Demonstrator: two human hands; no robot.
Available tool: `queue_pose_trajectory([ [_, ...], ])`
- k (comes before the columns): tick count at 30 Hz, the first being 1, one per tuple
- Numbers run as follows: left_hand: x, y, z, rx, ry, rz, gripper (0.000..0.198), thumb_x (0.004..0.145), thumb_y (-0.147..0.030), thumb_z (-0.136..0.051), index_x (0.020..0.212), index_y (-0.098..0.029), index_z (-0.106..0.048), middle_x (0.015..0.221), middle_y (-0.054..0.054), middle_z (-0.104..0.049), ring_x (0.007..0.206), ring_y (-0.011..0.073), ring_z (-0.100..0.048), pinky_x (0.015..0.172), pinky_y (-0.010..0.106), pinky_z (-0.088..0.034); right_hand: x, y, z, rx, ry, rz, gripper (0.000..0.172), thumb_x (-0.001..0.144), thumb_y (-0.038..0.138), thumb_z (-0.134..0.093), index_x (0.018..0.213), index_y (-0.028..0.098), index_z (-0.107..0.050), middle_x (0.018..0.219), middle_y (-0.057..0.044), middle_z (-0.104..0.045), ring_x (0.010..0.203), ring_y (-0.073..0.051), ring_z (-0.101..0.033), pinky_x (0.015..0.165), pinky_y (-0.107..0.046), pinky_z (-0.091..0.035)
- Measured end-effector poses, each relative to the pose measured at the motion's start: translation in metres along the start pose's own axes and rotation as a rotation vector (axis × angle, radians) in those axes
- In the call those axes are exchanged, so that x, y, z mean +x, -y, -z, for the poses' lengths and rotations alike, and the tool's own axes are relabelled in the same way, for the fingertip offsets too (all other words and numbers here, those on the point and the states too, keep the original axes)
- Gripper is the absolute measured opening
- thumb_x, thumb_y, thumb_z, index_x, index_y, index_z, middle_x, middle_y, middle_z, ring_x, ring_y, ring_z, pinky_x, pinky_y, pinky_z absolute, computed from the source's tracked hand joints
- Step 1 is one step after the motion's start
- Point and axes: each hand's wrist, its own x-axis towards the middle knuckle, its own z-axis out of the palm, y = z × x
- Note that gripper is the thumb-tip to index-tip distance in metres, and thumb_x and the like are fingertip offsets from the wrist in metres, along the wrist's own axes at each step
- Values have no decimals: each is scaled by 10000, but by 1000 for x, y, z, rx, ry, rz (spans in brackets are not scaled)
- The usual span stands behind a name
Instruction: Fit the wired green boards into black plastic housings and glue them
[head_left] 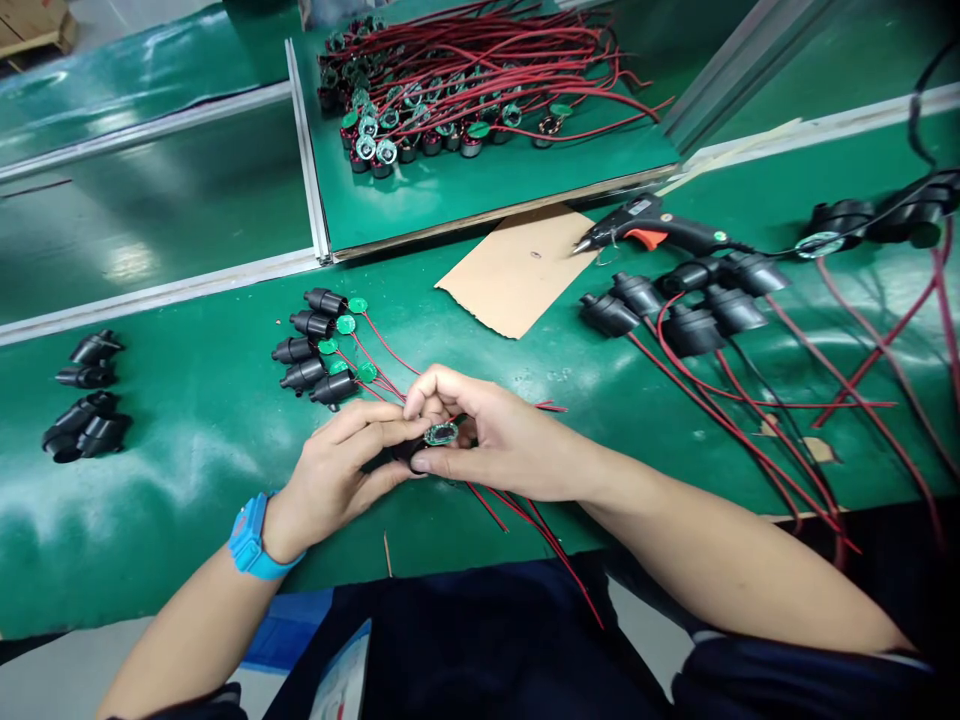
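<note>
Bright light falls on my left hand (337, 465) and right hand (510, 440); glare streaks the green table (187, 500); the right edge blurs.

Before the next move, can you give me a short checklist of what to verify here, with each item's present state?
1. Part steadied by both hands: ok; the left hand and right hand meet around a black part.
2. Small circuit board fully seated: cannot tell; fingers hide much of it.
3. Glue gun clear of the hands: ok; it lies beyond them, its nozzle over the cardboard.
4. Glue gun heated: cannot tell.
5. Red wires near the right wrist kept on the green tabletop: not ok; some run past its front edge.
</note>
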Motion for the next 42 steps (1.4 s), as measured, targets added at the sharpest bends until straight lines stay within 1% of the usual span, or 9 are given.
queue_pose_trajectory([
  [8, 1, -3, 2, -99, 40, 3, 348, 924, -220, -718, 1264, -203, -648, 1143, 92, -729, 1042, 187, -694, 907, 323, -592, 3, -7, 1, 136, 41, 23, 386, 811, 242, -806, 1039, 211, -495, 802, 70, -479, 718, -89, -493, 613, -222, -403],
  [14, 1, 0, 3, -173, -23, 19, 397, 892, -238, -759, 1276, -234, -658, 1148, 83, -740, 1051, 204, -712, 913, 345, -610, 0, 3, -5, 249, 74, 47, 277, 903, 149, -642, 1083, 215, -442, 911, 28, -545, 810, -99, -562, 672, -235, -459],
  [21, 0, -1, 1, -129, -5, -4, 346, 929, -230, -711, 1271, -225, -657, 1126, 84, -740, 1035, 194, -710, 890, 329, -612, 0, 2, -7, 133, 42, 8, 329, 847, 205, -708, 1050, 223, -449, 868, 42, -515, 773, -109, -502, 620, -237, -425],
  [27, -1, -3, 0, 18, 38, -29, 316, 959, -195, -658, 1272, -225, -644, 1141, 86, -735, 1037, 201, -702, 899, 332, -601, 4, -7, -8, 13, -26, 32, 388, 752, 62, -678, 1032, 216, -458, 825, 68, -534, 736, -96, -512, 645, -231, -425],
  [31, -5, -2, -1, 148, -35, 59, 363, 927, -287, -716, 1271, -221, -621, 1122, 82, -735, 1002, 208, -727, 878, 318, -611, 2, -2, 2, -48, -13, 21, 409, 840, 312, -769, 1171, 195, -559, 908, 27, -608, 728, -100, -573, 633, -224, -455],
  [33, -9, 1, -5, 212, -107, 83, 446, 924, -359, -714, 1323, -218, -574, 1082, 80, -746, 966, 223, -747, 854, 337, -624, -2, 3, 3, -195, -50, 32, 453, 835, 426, -783, 1182, 200, -600, 908, 17, -635, 679, -100, -579, 612, -228, -447],
  [38, -17, 7, -14, 198, -158, 35, 654, 912, -469, -703, 1469, -247, -442, 1134, 95, -730, 906, 236, -766, 804, 373, -650, -35, 27, -12, -867, -178, 123, 282, 878, 403, -703, 1038, 186, -620, 894, -37, -706, 757, -180, -638, 579, -262, -368],
  [40, -17, 6, -12, 172, -139, 33, 736, 875, -496, -737, 1497, -267, -417, 1192, 107, -707, 972, 258, -754, 874, 422, -641, -58, 39, -11, -1064, -250, 76, 219, 899, 359, -651, 1029, 186, -620, 937, -63, -718, 771, -202, -657, 562, -280, -353],
  [42, -16, 4, -8, 191, -155, 57, 739, 870, -482, -747, 1504, -284, -421, 1196, 104, -700, 1034, 279, -733, 914, 449, -623, -85, 46, 5, -1205, -426, -22, 198, 902, 322, -620, 1046, 186, -627, 959, -79, -724, 784, -215, -672, 587, -294, -377],
])
